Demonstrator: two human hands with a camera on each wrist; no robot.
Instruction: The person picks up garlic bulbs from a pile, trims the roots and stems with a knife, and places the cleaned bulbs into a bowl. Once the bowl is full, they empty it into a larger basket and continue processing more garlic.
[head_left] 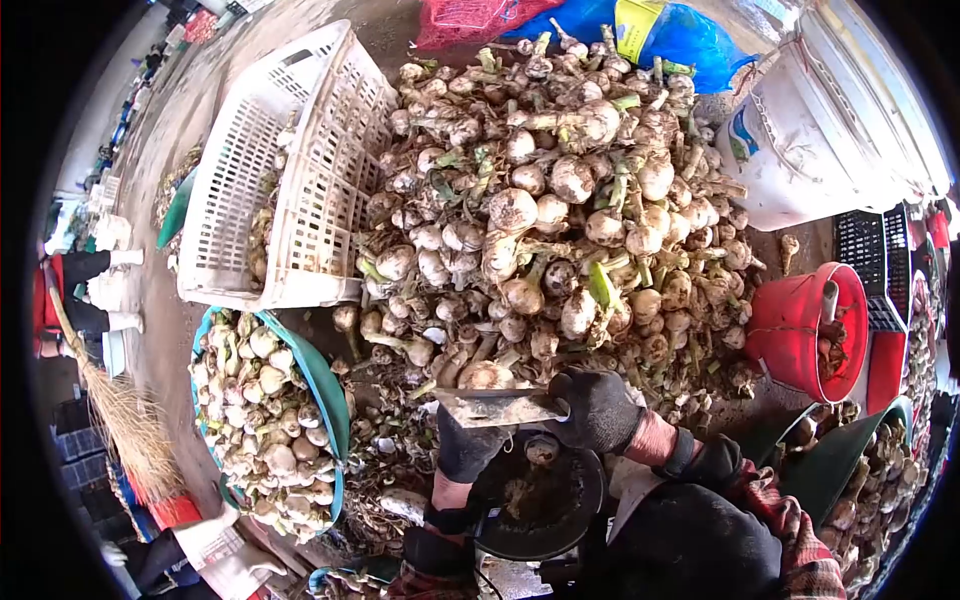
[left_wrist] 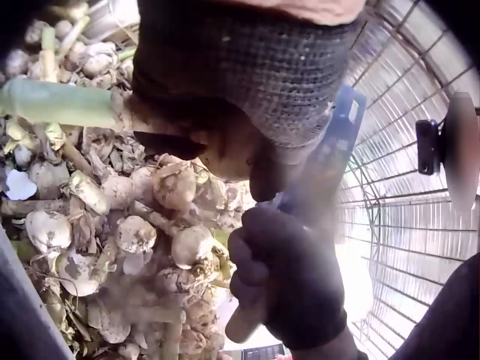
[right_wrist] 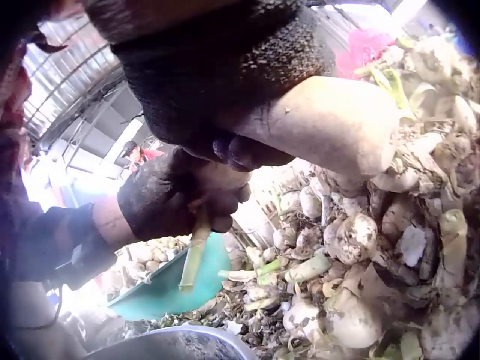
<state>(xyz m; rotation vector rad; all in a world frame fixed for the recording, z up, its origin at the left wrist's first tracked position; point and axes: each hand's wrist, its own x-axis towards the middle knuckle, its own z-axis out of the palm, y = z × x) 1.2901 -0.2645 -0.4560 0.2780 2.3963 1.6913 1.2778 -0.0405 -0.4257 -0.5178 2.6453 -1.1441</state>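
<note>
In the head view my left hand [head_left: 468, 447] and right hand [head_left: 597, 410], both in dark gloves, are close together in front of the big garlic pile [head_left: 560, 210]. My right hand grips the thick pale handle [right_wrist: 322, 124] of a knife, whose broad blade [head_left: 500, 408] lies across in front of the left hand. In the right wrist view, the fingers of my left hand [right_wrist: 165, 195] curl round a garlic bulb with its stem [right_wrist: 195, 259] sticking out downward. The pale green stem shows again in the left wrist view, while the glove covers much of the bulb.
A black basin [head_left: 540, 540] is just below the hands. Left stand a white crate [head_left: 230, 180] and a teal-rimmed container [head_left: 340, 400] of trimmed garlic. Right are a red bucket [head_left: 765, 335], a white bucket [head_left: 790, 150] and a green container [head_left: 830, 470].
</note>
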